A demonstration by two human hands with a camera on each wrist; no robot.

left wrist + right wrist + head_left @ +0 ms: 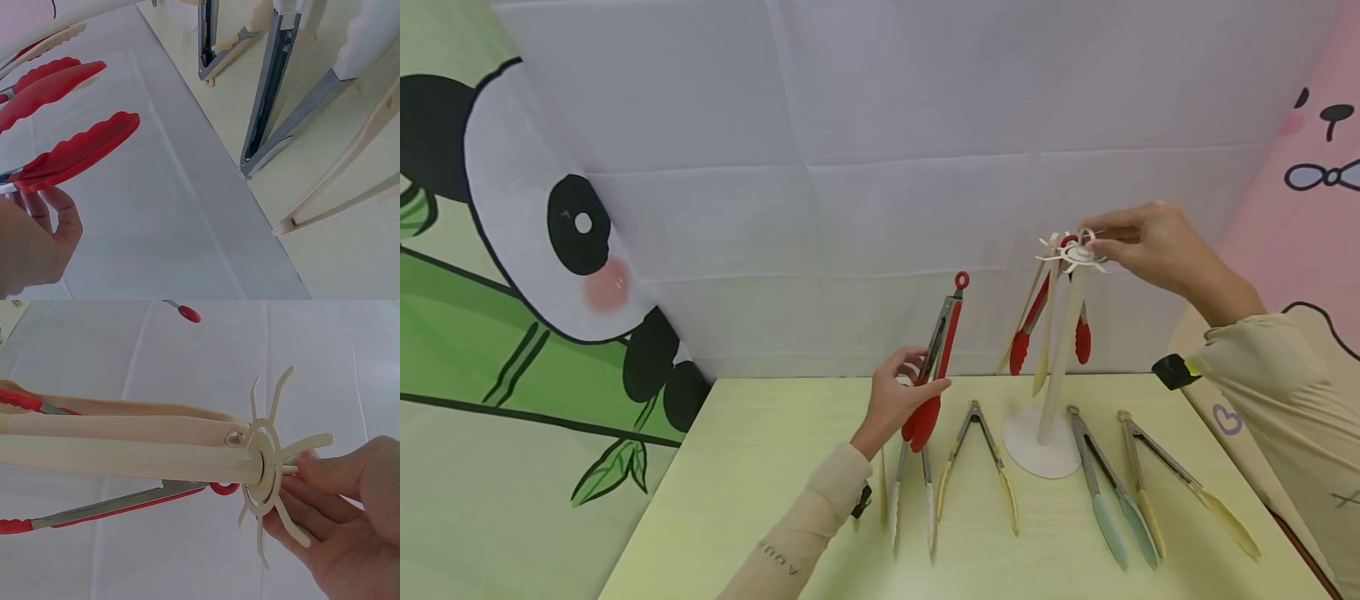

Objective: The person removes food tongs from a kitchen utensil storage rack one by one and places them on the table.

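Note:
In the head view my left hand (891, 402) grips red-and-steel kitchen tongs (951, 337) by their lower part. They stand nearly upright above the table, hanging ring at the top and red tips (87, 153) below. My right hand (1157, 250) pinches the top of a white hook stand (1063, 358), thumb and fingers at its hub beside the hooks (290, 522). Another pair of red tongs (1021, 350) and a cream-pink pair (137, 429) hang from the stand's hooks. The held tongs are left of the stand, apart from it.
On the pale table (745, 500) lie white-tipped tongs (931, 508), yellow-tipped tongs (1009, 500), blue-green tongs (1108, 525) and another yellow pair (1228, 521). A cream pair (883, 492) shows partly behind my left wrist. A white cloth (850, 208) hangs behind the table.

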